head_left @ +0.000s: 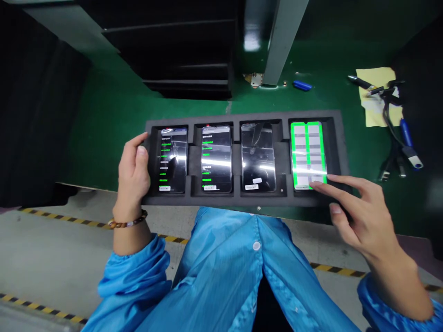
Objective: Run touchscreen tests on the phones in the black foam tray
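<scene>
A dark grey foam tray (236,202) lies across the front of the green table with smartphones in its compartments. Its left end is held by my left hand (132,173), thumb and index finger along the edge. The two left phones, a first (173,159) and a second (217,159), display dark screens with green and white text lines. On the third phone (258,154) the screen is black, with small white labels near the bottom. The rightmost phone (307,154) shows a bright green and white grid. My right hand (367,214), fingers spread, has fingertips at this phone's lower right.
Black stacked trays (183,55) stand behind at the left, near a grey metal post (285,41). A blue pen cap (302,85) lies behind the tray. At right are yellow paper (375,110), a black pen (360,82), a blue pen (405,132) and a cable with a USB plug (412,157).
</scene>
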Demonstrator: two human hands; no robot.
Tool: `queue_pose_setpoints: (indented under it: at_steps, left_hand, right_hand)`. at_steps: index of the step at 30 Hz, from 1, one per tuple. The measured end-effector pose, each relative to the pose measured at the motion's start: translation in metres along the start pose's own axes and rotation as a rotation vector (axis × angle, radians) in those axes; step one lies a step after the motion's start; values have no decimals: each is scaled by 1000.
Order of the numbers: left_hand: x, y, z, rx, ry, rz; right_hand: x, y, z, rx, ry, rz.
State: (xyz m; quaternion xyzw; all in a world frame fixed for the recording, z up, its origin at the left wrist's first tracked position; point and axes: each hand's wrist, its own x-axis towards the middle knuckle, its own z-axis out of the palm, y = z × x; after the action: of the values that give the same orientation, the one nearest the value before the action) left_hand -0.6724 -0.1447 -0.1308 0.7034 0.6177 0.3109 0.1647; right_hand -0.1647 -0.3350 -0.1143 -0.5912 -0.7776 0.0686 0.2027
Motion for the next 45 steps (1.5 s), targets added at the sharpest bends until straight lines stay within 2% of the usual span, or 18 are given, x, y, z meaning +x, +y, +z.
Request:
queue_pose_setpoints:
  at_steps: [9,17,23,25,31,36,39,45]
  left_hand:
    - [0,1,-1,28,8,7]
    - [1,-1,0,-1,4,10]
    - [0,0,1,-5,7,12]
    - [0,0,1,-1,11,14]
    - [0,-1,0,-17,5,18]
    - [-1,-1,0,-11,12,13]
    - [-1,-1,0,-15,10,9]
    - [-1,-3,0,-35,10,19]
  right_hand:
    - [26,-11,14,1,-15,-5]
    - [6,-4,0,-54,36,222]
    - [25,-22,13,10,-34,57]
    - [26,-23,12,1,-36,70]
    - [17,-12,-1,-85,33,256]
    - [41,-21,13,-4,-35,142]
    - [47,-22,15,7,-49,126]
    - [28,-5,0,-120,16,308]
